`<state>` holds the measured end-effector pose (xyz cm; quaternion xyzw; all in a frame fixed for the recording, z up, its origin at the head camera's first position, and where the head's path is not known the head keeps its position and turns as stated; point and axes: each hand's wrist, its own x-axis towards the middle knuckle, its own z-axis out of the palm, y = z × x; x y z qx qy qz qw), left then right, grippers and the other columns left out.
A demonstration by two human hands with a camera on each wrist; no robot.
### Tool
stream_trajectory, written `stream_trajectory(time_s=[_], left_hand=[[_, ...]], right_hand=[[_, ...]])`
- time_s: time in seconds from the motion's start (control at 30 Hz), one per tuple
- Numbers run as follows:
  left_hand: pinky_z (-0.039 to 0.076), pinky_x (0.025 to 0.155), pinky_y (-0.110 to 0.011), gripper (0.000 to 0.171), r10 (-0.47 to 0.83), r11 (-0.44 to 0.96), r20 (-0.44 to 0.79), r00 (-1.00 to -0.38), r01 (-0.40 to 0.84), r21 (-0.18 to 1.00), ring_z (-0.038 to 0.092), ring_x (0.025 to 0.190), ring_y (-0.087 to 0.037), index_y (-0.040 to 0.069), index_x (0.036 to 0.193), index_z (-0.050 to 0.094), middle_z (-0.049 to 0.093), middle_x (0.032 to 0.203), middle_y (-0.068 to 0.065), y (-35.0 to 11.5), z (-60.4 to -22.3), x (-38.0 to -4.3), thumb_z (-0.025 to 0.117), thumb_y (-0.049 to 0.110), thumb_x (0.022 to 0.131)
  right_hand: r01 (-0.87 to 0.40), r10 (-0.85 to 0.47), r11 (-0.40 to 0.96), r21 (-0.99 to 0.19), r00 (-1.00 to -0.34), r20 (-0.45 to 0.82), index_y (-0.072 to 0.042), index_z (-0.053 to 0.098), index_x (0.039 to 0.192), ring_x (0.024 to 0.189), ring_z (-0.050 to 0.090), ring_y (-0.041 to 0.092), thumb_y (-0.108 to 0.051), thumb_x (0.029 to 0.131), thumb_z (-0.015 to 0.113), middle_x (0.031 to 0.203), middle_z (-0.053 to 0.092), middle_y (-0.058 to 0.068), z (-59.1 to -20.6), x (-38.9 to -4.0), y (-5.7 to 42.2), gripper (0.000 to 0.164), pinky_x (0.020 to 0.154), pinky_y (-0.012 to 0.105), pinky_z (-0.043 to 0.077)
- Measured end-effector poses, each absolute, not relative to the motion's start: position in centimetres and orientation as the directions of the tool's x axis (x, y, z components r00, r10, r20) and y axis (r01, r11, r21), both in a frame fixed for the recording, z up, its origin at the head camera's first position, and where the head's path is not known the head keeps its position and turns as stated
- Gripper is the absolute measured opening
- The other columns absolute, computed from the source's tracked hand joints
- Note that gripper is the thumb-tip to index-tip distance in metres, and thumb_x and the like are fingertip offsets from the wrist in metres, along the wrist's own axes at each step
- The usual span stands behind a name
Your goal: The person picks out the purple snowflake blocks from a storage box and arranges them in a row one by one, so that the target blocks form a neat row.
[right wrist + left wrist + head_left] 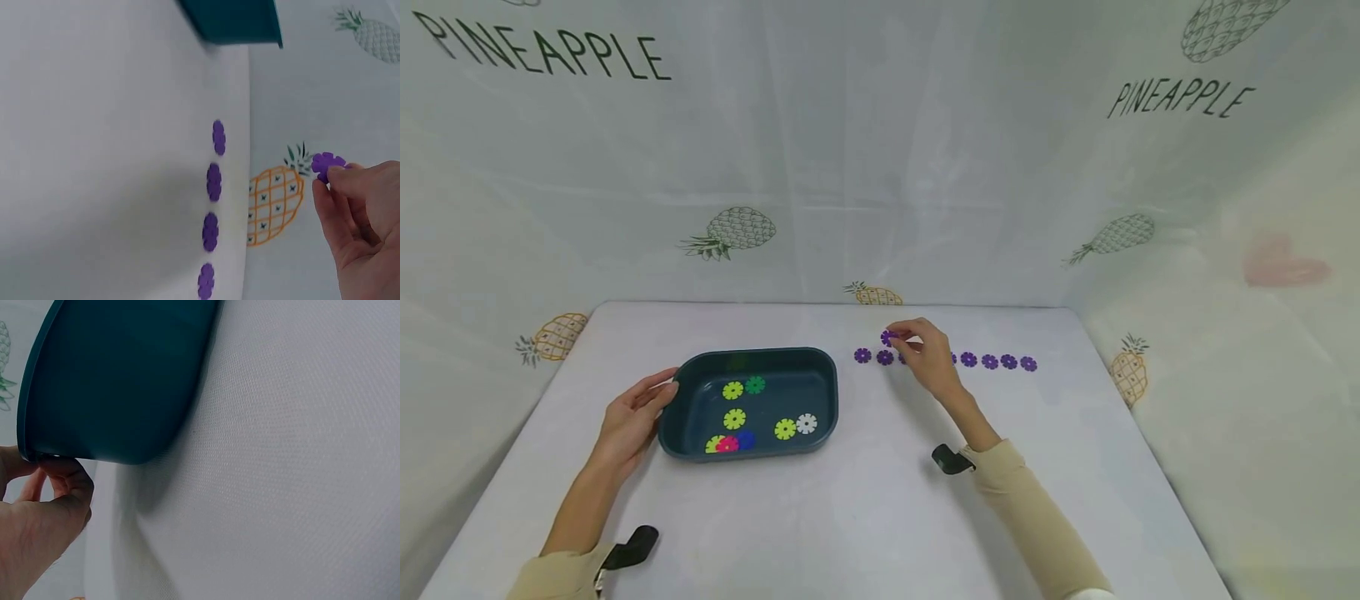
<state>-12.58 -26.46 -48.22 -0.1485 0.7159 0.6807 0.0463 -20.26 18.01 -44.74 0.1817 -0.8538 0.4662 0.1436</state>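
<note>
My right hand pinches a purple flower-shaped disc between thumb and fingers, raised over the table's far side. Below and to both sides of that hand runs a row of similar purple discs, partly hidden behind it. At the left, my left hand grips the near-left end of a dark teal tray by its rim. In the left wrist view, curled fingers and thumb meet at the tray's edge. Inside the tray lie several yellow discs, a green one, a white one, a pink one and a blue one.
A white cloth covers the table. Behind it hangs a pale curtain printed with pineapples and lettering, which also runs down both sides. Each wrist carries a black camera mount, such as the right one.
</note>
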Motion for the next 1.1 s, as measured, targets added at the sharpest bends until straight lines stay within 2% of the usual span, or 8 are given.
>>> stream_trajectory(time_s=[0.3,0.63,0.7,0.9,1.1], left_hand=[[0.05,0.08,-0.009,0.058,-0.151,0.062,-0.262,-0.953,-0.273,0.96,0.054,0.106,0.0,0.019,0.149,0.053,0.057,0.114,0.019,-26.5,-48.3,-12.4,0.068,0.043,0.098],[0.05,0.08,-0.008,0.06,-0.148,0.065,-0.261,-0.954,-0.273,0.96,0.054,0.105,0.001,0.018,0.151,0.051,0.057,0.115,0.021,-26.7,-48.3,-12.4,0.067,0.042,0.099],[0.05,0.08,-0.008,0.059,-0.141,0.062,-0.253,-0.957,-0.263,0.963,0.054,0.105,0.002,0.018,0.151,0.052,0.058,0.114,0.021,-26.7,-48.2,-12.4,0.067,0.042,0.099],[0.049,0.08,-0.009,0.059,-0.137,0.066,-0.252,-0.958,-0.262,0.963,0.053,0.106,0.002,0.018,0.15,0.052,0.057,0.114,0.021,-26.6,-48.1,-12.4,0.068,0.044,0.098],[0.049,0.08,-0.009,0.061,-0.136,0.053,-0.251,-0.959,-0.26,0.964,0.053,0.107,0.0,0.017,0.15,0.052,0.057,0.115,0.02,-26.4,-48.2,-12.5,0.068,0.043,0.098]], right_hand=[[-0.443,-0.128,0.524,-0.727,-0.885,0.447,0.002,0.073,0.113,0.098,0.067,0.03,0.003,0.094,0.072,0.105,0.069,0.015,-45.7,-19.9,21.7,0.019,0.083,0.039,0.061],[-0.359,-0.048,0.575,-0.735,-0.912,0.408,0.002,0.073,0.114,0.101,0.067,0.031,0.003,0.095,0.071,0.108,0.068,0.017,-46.6,-19.3,25.7,0.02,0.086,0.042,0.059],[-0.359,-0.036,0.578,-0.733,-0.908,0.417,0.003,0.072,0.114,0.1,0.067,0.033,0.004,0.094,0.071,0.108,0.068,0.018,-46.7,-19.1,26.4,0.02,0.085,0.038,0.06],[-0.384,-0.001,0.583,-0.716,-0.881,0.472,0.007,0.071,0.113,0.098,0.067,0.037,0.008,0.092,0.072,0.107,0.069,0.021,-47.1,-18.8,29.0,0.021,0.079,0.01,0.052],[-0.315,0.066,0.62,-0.719,-0.891,0.448,0.004,0.072,0.114,0.097,0.066,0.033,0.004,0.093,0.072,0.105,0.07,0.02,-47.4,-18.3,31.4,0.021,0.076,0.005,0.047]])
